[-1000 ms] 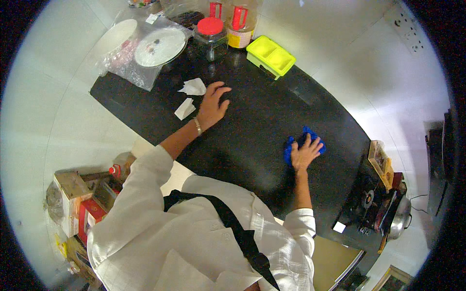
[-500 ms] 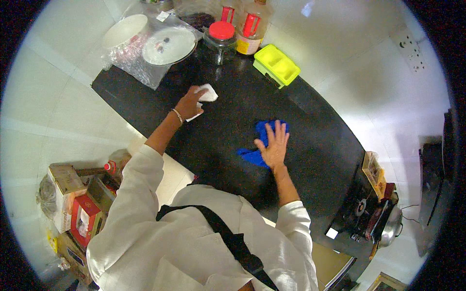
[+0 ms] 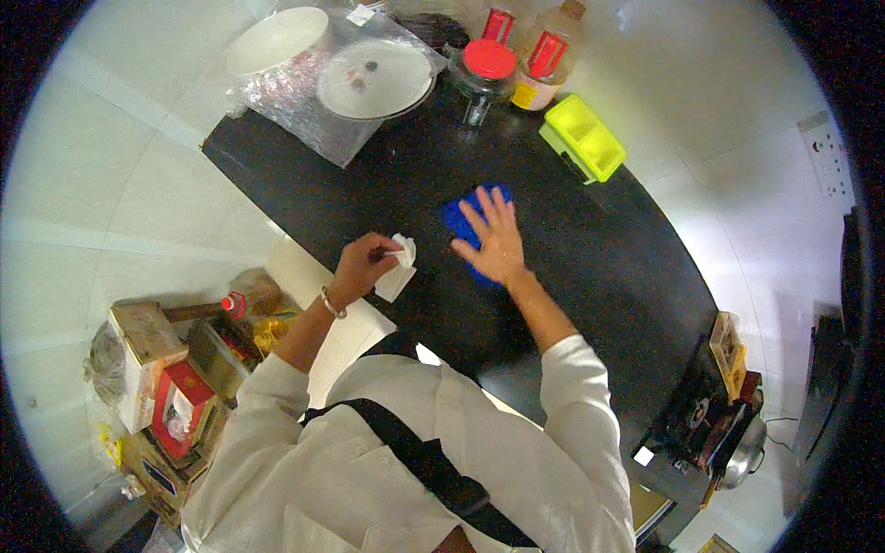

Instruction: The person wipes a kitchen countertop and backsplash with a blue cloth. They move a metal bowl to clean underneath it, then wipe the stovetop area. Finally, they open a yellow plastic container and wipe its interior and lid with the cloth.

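Note:
My right hand (image 3: 496, 241) lies flat on a blue cloth (image 3: 454, 219) on the black countertop (image 3: 590, 286). Its fingers are spread, and the cloth shows past the fingertips and under the palm. To its left, near the counter's front edge, my left hand (image 3: 361, 267) is closed on a folded white piece (image 3: 396, 281), like paper or cloth. Part of that piece sticks up between thumb and fingers, and part hangs below. I cannot make out its exact kind.
At the back stand a red-lidded jar (image 3: 489, 60), a large plastic bottle (image 3: 549, 60), a yellow-green two-compartment container (image 3: 585, 138) and a plastic-wrapped white dish (image 3: 376, 78). A gas stove (image 3: 691, 415) and metal pot (image 3: 745, 453) are at right. Boxes (image 3: 152, 336) are stacked at left.
My left hand has come back toward my body with the white piece. My right hand and the blue cloth have shifted left and slightly away from me. The view has turned a little.

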`<state>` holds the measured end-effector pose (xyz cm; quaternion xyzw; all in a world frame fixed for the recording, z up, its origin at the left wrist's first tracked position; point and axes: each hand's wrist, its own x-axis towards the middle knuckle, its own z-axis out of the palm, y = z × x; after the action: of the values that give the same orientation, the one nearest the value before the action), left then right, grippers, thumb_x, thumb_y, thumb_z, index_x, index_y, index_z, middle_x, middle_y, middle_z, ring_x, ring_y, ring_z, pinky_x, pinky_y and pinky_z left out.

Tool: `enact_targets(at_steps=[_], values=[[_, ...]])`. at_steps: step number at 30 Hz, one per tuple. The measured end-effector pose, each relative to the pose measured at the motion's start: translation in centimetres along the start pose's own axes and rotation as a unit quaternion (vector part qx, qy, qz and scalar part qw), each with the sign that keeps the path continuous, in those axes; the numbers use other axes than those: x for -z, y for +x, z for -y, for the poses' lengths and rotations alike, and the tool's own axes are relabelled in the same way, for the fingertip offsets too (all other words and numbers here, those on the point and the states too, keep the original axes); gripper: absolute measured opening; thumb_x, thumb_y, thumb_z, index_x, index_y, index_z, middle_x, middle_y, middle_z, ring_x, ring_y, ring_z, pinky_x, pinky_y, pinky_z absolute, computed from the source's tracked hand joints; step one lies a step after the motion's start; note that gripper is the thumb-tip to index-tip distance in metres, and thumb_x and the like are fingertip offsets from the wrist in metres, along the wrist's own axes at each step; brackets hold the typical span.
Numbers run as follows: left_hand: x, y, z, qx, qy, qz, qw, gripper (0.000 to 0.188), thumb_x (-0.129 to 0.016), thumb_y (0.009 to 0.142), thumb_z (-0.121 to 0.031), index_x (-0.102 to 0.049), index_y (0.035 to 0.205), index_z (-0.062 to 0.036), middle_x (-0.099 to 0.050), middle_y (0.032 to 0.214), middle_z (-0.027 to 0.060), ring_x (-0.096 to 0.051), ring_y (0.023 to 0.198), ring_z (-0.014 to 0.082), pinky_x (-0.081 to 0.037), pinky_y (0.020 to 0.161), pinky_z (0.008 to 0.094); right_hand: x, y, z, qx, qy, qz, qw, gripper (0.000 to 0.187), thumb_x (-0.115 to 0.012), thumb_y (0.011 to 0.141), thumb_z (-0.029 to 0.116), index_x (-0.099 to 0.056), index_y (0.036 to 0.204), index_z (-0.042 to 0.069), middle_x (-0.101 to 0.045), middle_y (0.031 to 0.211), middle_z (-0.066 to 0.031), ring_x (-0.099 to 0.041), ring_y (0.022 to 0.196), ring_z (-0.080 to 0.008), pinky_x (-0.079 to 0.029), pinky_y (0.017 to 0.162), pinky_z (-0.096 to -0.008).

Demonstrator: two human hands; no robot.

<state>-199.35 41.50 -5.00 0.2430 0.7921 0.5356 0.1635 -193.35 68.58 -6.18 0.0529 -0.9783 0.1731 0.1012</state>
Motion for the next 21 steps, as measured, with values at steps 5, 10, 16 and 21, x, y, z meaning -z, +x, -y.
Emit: enact_targets(at_steps=[5,10,16,21], values=[[2.1,-3.7,1.1,0.084,-0.07,-0.045,0.993,0.016,-0.068,0.078,-0.004,-0.062,0.093,-0.0029,-0.062,0.083,0.0048,-0.057,0.071,0.0101,-0.048,0.066,0.0246,-2.9,7.6,-8.4,-0.157,-0.13,-0.123,0.971,0.062,-0.05,0.084,0.051,-0.045,0.133,0.014,-0.029,0.144,-0.0193,-0.021,0.133,-0.0431,-0.018,0.105,-0.0608],[4.3,-7.2,1.1,0.15,-0.066,-0.046,0.985,0.018,-0.066,0.079,-0.002,-0.06,0.096,-0.0028,-0.06,0.088,0.0049,-0.059,0.078,0.0119,-0.049,0.072,0.025,-5.4,12.1,-6.0,-0.308,-0.159,-0.147,0.927,0.068,-0.047,0.084,0.054,-0.043,0.133,0.008,-0.027,0.143,-0.0233,-0.018,0.133,-0.0466,-0.015,0.104,-0.0632],[4.6,-9.1,1.6,0.156,-0.174,-0.055,0.971,0.017,-0.064,0.08,0.001,-0.059,0.096,-0.002,-0.058,0.089,0.0046,-0.058,0.081,0.0107,-0.048,0.073,0.024,-7.7,11.2,6.0,0.023,-0.018,-0.024,0.999,0.058,-0.049,0.086,0.044,-0.044,0.133,0.01,-0.029,0.144,-0.0179,-0.017,0.134,-0.0423,-0.014,0.106,-0.0595],[6.1,-9.2,0.7,0.101,-0.105,-0.068,0.987,0.017,-0.065,0.079,0.002,-0.059,0.095,-0.0022,-0.059,0.086,0.0024,-0.057,0.075,0.0095,-0.048,0.069,0.0218,-8.2,15.8,3.6,-0.041,-0.05,-0.077,0.995,0.05,-0.049,0.087,0.037,-0.046,0.132,0.015,-0.032,0.142,-0.0168,-0.021,0.133,-0.0402,-0.017,0.107,-0.0567]])
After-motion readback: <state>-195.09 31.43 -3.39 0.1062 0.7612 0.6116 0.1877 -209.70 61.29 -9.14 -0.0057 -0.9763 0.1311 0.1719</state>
